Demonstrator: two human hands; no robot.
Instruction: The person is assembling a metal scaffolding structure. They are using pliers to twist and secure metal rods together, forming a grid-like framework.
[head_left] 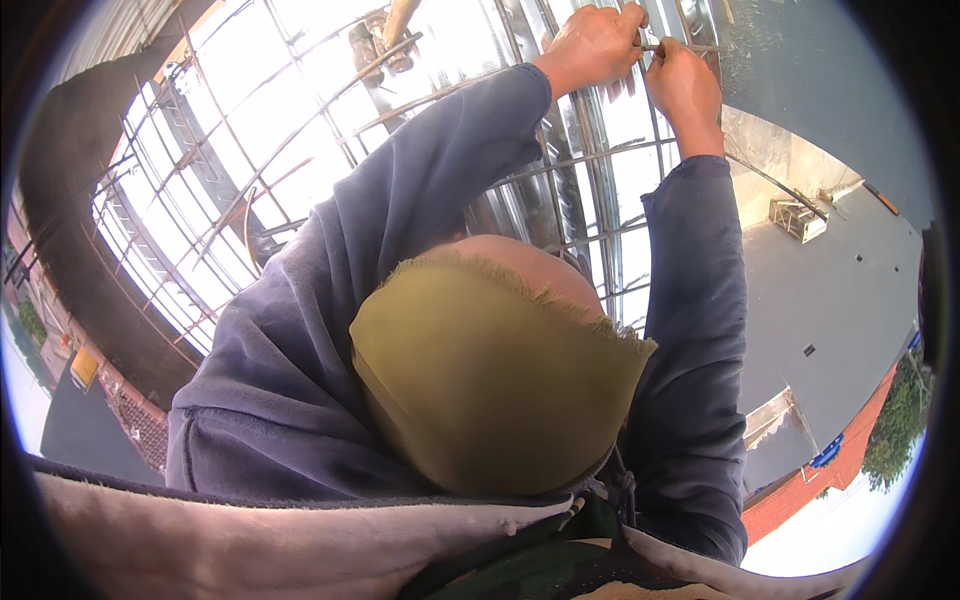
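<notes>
Both my arms, in blue-grey sleeves, reach up to a curved grid of steel reinforcing bars [300, 150]. My left hand [595, 45] is closed around a thin metal piece [655, 46] at a bar crossing near the top of the view. My right hand [685, 88] sits just to its right, gripping the same thin piece from the other side. The two hands touch. Whether the piece is wire or a small tool cannot be told. Shiny sheet metal [560, 200] lies behind the bars. An olive cloth with a frayed edge [490, 390] fills the middle of the view.
A grey concrete surface [830, 290] spreads at the right, with a small wooden frame [797, 215] on it. Beyond it are a red roof [800, 490] and a green tree [900, 420]. A dark curved wall [70, 230] borders the bars at the left.
</notes>
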